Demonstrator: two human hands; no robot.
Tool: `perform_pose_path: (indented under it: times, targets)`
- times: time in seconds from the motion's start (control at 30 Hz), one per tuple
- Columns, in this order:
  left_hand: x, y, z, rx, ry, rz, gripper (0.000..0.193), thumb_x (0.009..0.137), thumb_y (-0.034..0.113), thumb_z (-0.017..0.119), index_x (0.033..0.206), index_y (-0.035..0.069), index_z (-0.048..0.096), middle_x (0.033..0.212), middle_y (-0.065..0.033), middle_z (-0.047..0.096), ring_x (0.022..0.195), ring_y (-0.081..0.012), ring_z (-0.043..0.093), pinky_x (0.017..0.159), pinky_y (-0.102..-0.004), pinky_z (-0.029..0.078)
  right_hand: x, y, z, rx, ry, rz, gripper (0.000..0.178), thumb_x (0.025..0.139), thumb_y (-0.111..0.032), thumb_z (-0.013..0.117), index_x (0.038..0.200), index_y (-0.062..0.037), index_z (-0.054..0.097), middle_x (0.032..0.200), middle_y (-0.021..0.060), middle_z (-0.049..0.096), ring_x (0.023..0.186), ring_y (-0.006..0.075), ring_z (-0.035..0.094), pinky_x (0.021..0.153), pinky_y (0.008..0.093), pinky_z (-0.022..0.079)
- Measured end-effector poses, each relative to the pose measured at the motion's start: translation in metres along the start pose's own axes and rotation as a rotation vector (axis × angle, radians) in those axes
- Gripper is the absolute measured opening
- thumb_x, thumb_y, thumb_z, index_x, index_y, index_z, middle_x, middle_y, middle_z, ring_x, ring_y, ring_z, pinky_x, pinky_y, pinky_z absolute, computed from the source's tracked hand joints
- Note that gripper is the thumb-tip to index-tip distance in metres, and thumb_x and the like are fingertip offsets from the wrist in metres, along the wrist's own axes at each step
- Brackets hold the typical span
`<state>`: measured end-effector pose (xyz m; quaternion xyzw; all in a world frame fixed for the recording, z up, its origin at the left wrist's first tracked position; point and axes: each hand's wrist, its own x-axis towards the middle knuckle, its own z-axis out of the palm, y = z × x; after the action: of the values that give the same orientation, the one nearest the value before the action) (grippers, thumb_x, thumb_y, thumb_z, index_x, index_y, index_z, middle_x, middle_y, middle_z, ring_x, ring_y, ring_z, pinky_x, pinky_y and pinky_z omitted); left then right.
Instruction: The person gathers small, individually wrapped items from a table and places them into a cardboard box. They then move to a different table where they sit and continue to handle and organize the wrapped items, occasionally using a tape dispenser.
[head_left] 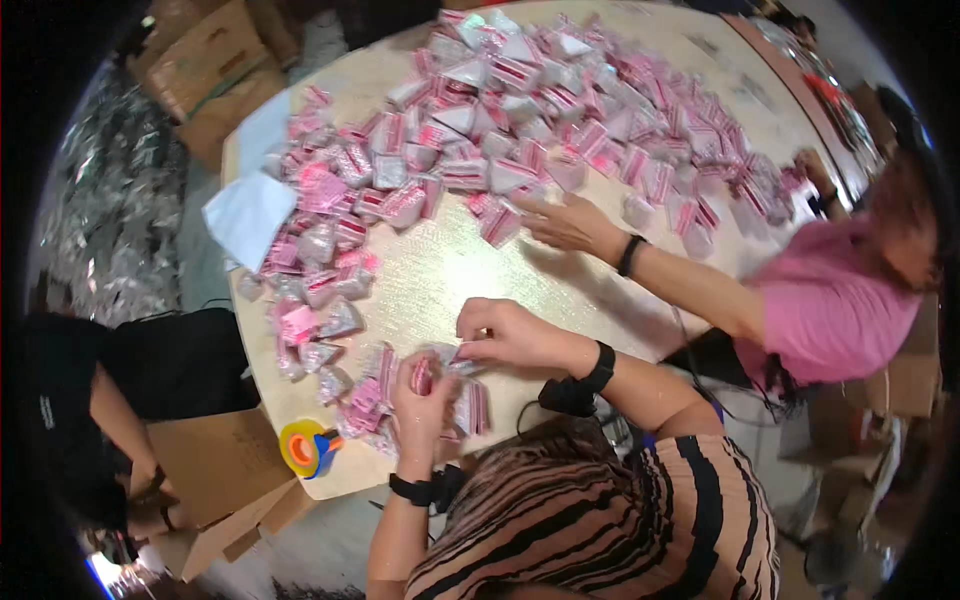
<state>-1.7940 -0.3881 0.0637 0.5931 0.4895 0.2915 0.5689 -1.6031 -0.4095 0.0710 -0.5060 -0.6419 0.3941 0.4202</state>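
Note:
Near the front edge of the table, my left hand (418, 408) is closed round a small pink-and-red striped wedge (422, 377), shaped like a slice of cake. Just to its right, my right hand (515, 335) has thumb and fingers pinched together beside some clear, shiny wrapping (447, 357). Whatever those fingertips hold is too small to make out. Below and between my hands lies another wrapped striped wedge (472, 408). More pink packets (362, 400) touch or lie close to the left side of my left hand.
A large heap of wrapped wedges (490, 110) covers the far side of the table (430, 270). At the front left corner lies a yellow-and-blue tape roll (308, 448). A pink-shirted co-worker's hand (575, 228) touches packets. Another person bends over a cardboard box (215, 460).

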Motion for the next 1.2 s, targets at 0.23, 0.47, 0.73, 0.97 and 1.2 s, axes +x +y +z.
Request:
perform_pose_path:
  times: [0.23,0.47,0.73,0.97,1.2]
  targets:
    - [0.001,-0.02,0.016,0.241,-0.201,0.112,0.013,0.076,0.004,0.064,0.088,0.001,0.063,0.076,-0.0086,0.064,0.07,-0.0121,0.058,0.065,-0.0255,0.046,-0.065,0.005,0.011,0.077,0.309,0.252,0.026,0.074,-0.016,0.072,0.094,-0.0027,0.062,0.113,0.0124,0.045,0.085,0.0172,0.054,0.072,0.0276,0.045]
    - [0.0,-0.036,0.014,-0.008,-0.25,0.01,0.014,0.08,0.008,0.063,0.089,-0.002,0.062,0.079,-0.0081,0.064,0.075,-0.0139,0.059,0.066,-0.0265,0.046,-0.139,0.096,0.006,-0.566,0.651,0.899,0.033,0.071,-0.015,0.061,0.1,0.0009,0.055,0.103,0.0256,0.054,0.094,0.0372,0.053,0.08,0.0445,0.043]
    - [-0.001,-0.029,0.008,-0.057,-0.236,0.03,0.02,0.079,0.014,0.064,0.092,-0.001,0.063,0.071,-0.0064,0.064,0.062,-0.0112,0.056,0.058,-0.0258,0.044,-0.155,0.103,0.012,-0.588,0.66,0.833,0.033,0.071,-0.007,0.057,0.102,0.0002,0.049,0.106,0.0211,0.047,0.097,0.0383,0.049,0.084,0.0434,0.04]
    - [0.0,-0.023,0.002,-0.126,-0.252,-0.033,0.021,0.079,0.014,0.063,0.093,-0.002,0.062,0.073,-0.0051,0.064,0.063,-0.0093,0.056,0.059,-0.0242,0.045,-0.156,0.101,0.012,-0.47,0.388,0.594,0.038,0.076,-0.015,0.062,0.109,0.0002,0.051,0.108,0.0216,0.05,0.099,0.0338,0.052,0.083,0.04,0.043]
    - [0.003,-0.012,0.0,-0.022,-0.226,0.088,0.025,0.077,0.016,0.065,0.091,-0.004,0.062,0.075,-0.012,0.065,0.066,-0.016,0.06,0.063,-0.0297,0.046,-0.087,0.019,0.016,-0.197,0.405,0.254,0.041,0.078,-0.018,0.065,0.114,-0.0022,0.053,0.099,0.01,0.059,0.082,0.0172,0.057,0.066,0.0276,0.045]
